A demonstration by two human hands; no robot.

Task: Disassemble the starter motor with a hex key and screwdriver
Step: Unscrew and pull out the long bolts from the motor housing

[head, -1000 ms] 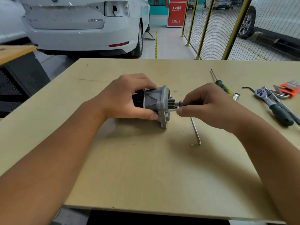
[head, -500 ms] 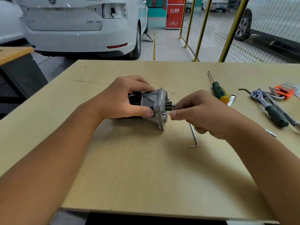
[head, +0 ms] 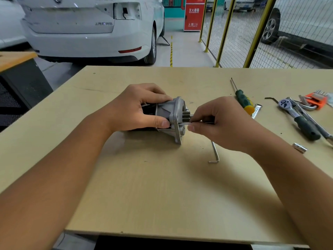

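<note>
The starter motor (head: 169, 112) lies on its side on the wooden table (head: 162, 195), its grey flange and small pinion facing right. My left hand (head: 137, 112) grips its body, fingers over the top and thumb on the near side. My right hand (head: 219, 123) pinches a thin metal rod (head: 184, 123) whose tip meets the flange face just below the pinion. I cannot tell whether the rod is a hex key or a long bolt. A silver L-shaped hex key (head: 215, 154) lies on the table below my right hand. A green and yellow screwdriver (head: 243, 101) lies further right.
At the right of the table lie a ratchet wrench (head: 295, 116), an orange hex key set (head: 315, 101), a small black hex key (head: 271, 99), a foil packet (head: 256, 110) and a loose socket (head: 300, 147). A white car and a yellow mesh fence stand beyond the table.
My right hand's fingertips have moved a little left, closer to the flange, with the rod in them. My left hand keeps the motor still.
</note>
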